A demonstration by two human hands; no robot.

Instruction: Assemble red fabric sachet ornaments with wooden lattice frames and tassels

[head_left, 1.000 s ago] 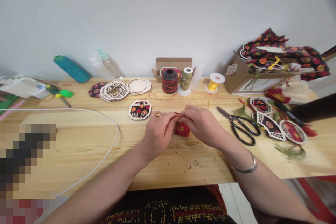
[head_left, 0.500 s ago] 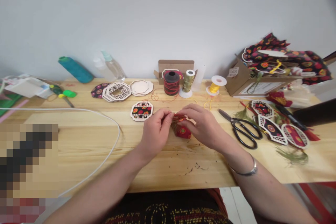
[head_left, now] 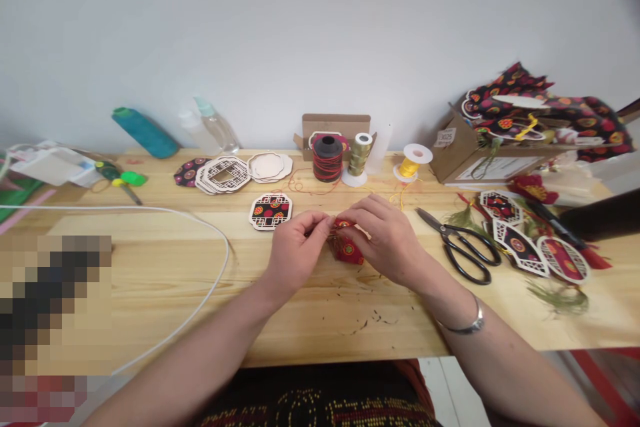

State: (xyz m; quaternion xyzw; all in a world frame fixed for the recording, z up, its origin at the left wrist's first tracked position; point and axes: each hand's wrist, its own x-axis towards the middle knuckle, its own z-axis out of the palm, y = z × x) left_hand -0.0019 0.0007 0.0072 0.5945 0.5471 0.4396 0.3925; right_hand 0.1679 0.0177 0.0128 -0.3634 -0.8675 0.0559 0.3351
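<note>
Between my hands is a small red patterned fabric piece (head_left: pixel 349 250), its lower part showing beneath my right fingers. My left hand (head_left: pixel 299 247) pinches its upper left edge between thumb and forefinger. My right hand (head_left: pixel 383 233) is closed on its upper right side, fingers bent over it. Thin strands seem to lie at the pinch, too small to make out. Just left of my fingers lies an octagonal wooden frame (head_left: pixel 271 211) with dark patterned fabric in it. Black-handled scissors (head_left: pixel 463 243) rest right of my right hand.
Behind my hands stand a red-and-black thread spool (head_left: pixel 327 159), a gold thread cone (head_left: pixel 359 160) and a yellow cord spool (head_left: pixel 413 163). Wooden frames (head_left: pixel 225 175) are stacked back left. A cardboard box (head_left: pixel 450 157) of fabric stands at right, near finished ornaments (head_left: pixel 520 247). A white cable (head_left: pixel 220 267) loops at left.
My right hand has turned slightly and shifted a little right, its fingers drawn closer over the fabric piece. My left hand keeps its pinch in nearly the same place.
</note>
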